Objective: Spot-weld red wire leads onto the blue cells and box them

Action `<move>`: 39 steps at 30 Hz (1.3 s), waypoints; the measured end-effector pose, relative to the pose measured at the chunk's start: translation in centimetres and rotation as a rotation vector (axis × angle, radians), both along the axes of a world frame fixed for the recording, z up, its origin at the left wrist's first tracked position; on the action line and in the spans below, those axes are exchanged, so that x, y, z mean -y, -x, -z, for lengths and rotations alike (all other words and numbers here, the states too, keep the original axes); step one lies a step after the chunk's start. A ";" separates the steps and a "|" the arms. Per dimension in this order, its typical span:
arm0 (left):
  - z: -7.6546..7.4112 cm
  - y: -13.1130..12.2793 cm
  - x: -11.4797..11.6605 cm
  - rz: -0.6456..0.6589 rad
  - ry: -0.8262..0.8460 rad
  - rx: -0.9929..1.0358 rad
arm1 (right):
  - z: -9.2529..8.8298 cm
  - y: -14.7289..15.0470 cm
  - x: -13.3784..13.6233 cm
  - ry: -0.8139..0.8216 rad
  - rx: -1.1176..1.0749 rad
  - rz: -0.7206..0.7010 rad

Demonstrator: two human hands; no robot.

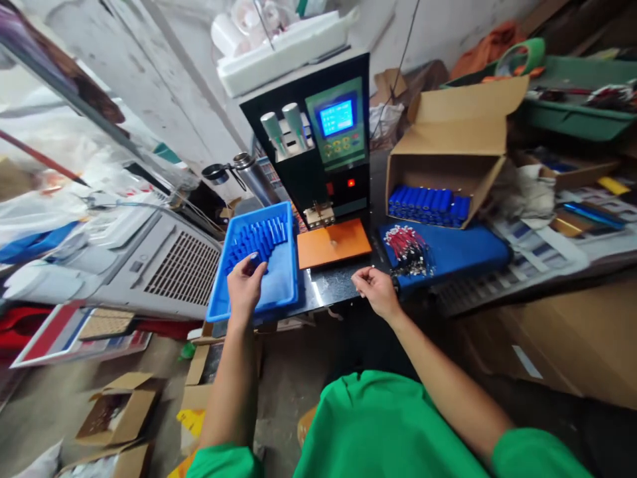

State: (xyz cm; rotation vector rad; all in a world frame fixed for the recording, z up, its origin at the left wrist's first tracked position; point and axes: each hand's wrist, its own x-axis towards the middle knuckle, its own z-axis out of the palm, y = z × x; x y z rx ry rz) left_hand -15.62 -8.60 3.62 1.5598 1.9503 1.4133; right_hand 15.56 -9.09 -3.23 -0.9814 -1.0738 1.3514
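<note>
My left hand (243,285) is over the blue tray (294,265), with thumb and forefinger closed around a blue cylindrical battery cell (259,257) at the near edge of the group. Several more blue battery cells (269,231) lie in rows in the tray's far part. Near the front edge of the dark bench, my right hand (375,287) has its fingers curled together; anything between them is too small to make out. It is between the orange plate (333,243) and a pile of red and black wire leads (409,251). Both hands are apart from the plate.
Behind the plate stands a black spot welder (298,179) with a lit screen. An open cardboard box (448,126) of blue cells is at right, behind a blue surface (462,255) bearing the leads. A steel flask (256,176) stands behind the tray. Cartons (117,408) lie on the floor.
</note>
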 end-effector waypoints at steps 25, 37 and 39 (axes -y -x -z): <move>3.8 -15.5 -8.2 0.302 -0.029 0.285 | -4.0 1.0 -9.0 -0.068 -0.050 0.059; 4.5 -15.4 -8.1 0.242 -0.036 0.244 | -3.4 4.6 -12.8 -0.086 -0.018 0.021; 4.5 -15.4 -8.0 0.235 -0.040 0.243 | -3.5 4.6 -12.8 -0.100 0.032 0.024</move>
